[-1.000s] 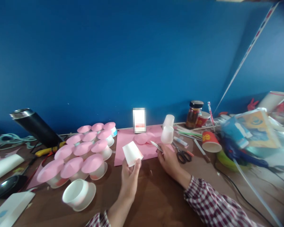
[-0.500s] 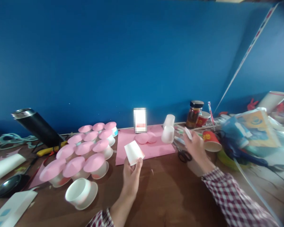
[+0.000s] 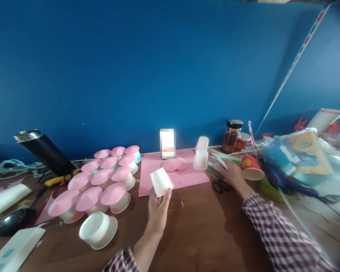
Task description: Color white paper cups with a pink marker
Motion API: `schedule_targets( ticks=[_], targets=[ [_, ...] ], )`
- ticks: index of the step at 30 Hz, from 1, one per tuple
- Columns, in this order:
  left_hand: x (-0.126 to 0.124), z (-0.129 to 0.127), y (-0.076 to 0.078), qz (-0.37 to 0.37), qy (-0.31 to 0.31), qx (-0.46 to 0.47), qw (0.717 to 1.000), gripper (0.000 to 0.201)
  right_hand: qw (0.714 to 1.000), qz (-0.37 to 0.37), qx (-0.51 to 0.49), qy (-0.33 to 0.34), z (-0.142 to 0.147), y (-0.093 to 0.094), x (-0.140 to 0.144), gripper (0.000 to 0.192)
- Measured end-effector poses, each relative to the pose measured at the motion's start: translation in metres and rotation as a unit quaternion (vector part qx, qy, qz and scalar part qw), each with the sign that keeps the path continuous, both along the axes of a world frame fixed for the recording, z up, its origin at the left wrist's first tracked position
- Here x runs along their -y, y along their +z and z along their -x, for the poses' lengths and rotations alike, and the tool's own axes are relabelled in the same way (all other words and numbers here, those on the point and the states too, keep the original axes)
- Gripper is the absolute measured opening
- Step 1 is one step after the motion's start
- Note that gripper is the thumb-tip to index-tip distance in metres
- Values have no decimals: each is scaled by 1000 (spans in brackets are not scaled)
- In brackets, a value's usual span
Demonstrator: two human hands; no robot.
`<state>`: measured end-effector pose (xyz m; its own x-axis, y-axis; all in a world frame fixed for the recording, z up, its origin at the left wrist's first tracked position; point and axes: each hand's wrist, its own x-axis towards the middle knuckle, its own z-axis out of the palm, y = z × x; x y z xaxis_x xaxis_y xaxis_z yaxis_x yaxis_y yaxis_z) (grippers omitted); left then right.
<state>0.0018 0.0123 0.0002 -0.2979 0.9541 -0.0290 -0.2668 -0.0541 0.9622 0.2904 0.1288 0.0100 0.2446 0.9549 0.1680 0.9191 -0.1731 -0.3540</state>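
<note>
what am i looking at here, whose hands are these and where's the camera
The camera sits on a person's head, looking forward and down at a brown wooden table against a blue wall, so the two arms in checked sleeves are the wearer's own. No machine is involved.

The left hand holds a small white paper cup upside down, gripped from below. The right hand reaches to the right, resting over black-handled scissors, beside a red paper cup lying on its side; whether it grips anything is unclear.

On the left stands a cluster of white cups topped with pink paper discs. Further back lie a pink paper sheet and a dark-lidded glass jar.
</note>
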Motion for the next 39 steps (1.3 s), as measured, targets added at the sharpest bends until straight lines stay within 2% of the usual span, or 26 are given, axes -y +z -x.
schedule_targets(
  ticks=[7,9,11,13,16,20,25,30,35,39],
  targets=[
    [1,-1,3,8,-6,-22,1000,46,1000,-2,-6,-26,-1,0,1,46],
    [1,-1,3,4,-3,-60,998,48,1000,-7,-10,-28,-2,4,-3,42],
    [2,1,2,-15,23,-147,989,52,1000,-13,-16,-24,-2,7,-8,38],
    [1,4,1,-41,67,-274,959,56,1000,-11,-23,-9,0,10,-12,39],
    [-2,11,-2,-58,106,-430,895,59,999,-4,-32,19,4,9,-15,45],
    [-5,19,-3,-29,96,-525,845,59,998,-11,-38,46,3,6,-12,51],
    [-2,18,4,43,73,-581,810,60,997,-7,-34,64,-6,-1,-9,41],
    [2,13,8,66,75,-590,801,78,998,-4,-29,57,-7,-3,-10,41],
    [2,12,5,69,74,-572,814,94,996,-33,-66,47,-4,-1,-8,58],
    [2,12,0,39,96,-546,831,101,995,-26,-87,50,-4,0,-9,51]
  ],
)
